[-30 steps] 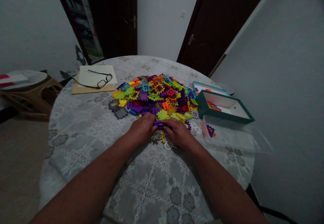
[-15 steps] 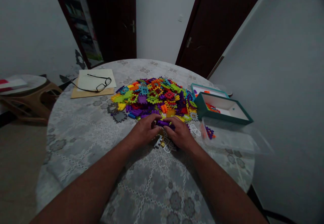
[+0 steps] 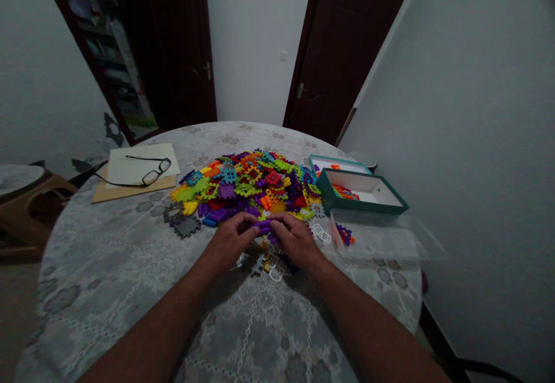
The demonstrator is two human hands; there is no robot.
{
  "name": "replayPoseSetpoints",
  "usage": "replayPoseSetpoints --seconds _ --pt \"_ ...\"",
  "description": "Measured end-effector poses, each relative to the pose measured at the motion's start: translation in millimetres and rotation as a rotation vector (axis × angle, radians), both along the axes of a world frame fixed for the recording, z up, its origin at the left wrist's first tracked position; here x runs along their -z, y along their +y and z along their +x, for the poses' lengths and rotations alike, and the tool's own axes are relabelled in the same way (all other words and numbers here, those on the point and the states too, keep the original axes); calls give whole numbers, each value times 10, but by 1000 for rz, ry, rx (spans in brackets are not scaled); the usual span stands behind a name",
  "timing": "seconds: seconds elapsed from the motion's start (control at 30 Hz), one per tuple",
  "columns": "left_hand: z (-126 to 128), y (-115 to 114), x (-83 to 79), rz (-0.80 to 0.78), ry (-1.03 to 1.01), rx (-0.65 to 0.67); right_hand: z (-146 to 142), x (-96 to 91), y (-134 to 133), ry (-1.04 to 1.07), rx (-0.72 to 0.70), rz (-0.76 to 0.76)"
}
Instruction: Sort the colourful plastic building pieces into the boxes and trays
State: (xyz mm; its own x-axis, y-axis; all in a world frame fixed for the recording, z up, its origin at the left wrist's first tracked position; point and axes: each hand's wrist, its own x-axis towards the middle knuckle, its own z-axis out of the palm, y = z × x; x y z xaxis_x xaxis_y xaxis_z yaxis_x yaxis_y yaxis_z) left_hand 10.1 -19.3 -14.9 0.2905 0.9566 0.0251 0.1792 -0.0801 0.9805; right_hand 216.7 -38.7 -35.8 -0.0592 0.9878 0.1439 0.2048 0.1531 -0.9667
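Note:
Between my two hands is a purple plastic building piece [image 3: 262, 227], rod-like, just in front of a heap of colourful building pieces [image 3: 243, 181]. My left hand [image 3: 232, 241] pinches its left end with thumb and fingers. Its right end is gripped by my right hand [image 3: 296, 238], with the thumb on the near side. Whether it is one piece or several joined, I cannot tell. Below the hands lie small white, grey and yellow pieces [image 3: 274, 270], partly in shadow. A grey toothed square piece [image 3: 187, 227] is left of my left hand.
A green-edged box [image 3: 368, 203] with orange and red pieces stands at right, its lid [image 3: 340, 163] behind. In front lies a clear plastic container [image 3: 377, 244] beside small purple pieces. Glasses [image 3: 151, 176] rest on papers [image 3: 117, 166] at left, on a patterned tablecloth [image 3: 113, 267].
The camera view has tilted up and turned slightly right, bringing a wall clock into sight. Both hands still hold the purple piece, now more visible between the fingertips.

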Motion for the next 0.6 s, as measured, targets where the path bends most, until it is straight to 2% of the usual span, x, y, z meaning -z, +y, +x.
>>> replayPoseSetpoints --seconds 0.13,0.27,0.33,0.47,0.6 --pt "-2 16 58 -97 -92 -79 8 23 36 46 25 -36" --pt "-10 13 90 -182 -249 -96 18 -28 23 -86 110 111" --pt "10 2 110 -193 -236 -58 -21 -56 -22 -94 91 123" --pt "85 -41 132 -120 -103 -6 -163 -77 -136 84 16 16" --pt "132 -77 109 -149 -110 39 -267 -38 -163 74 74 -79"
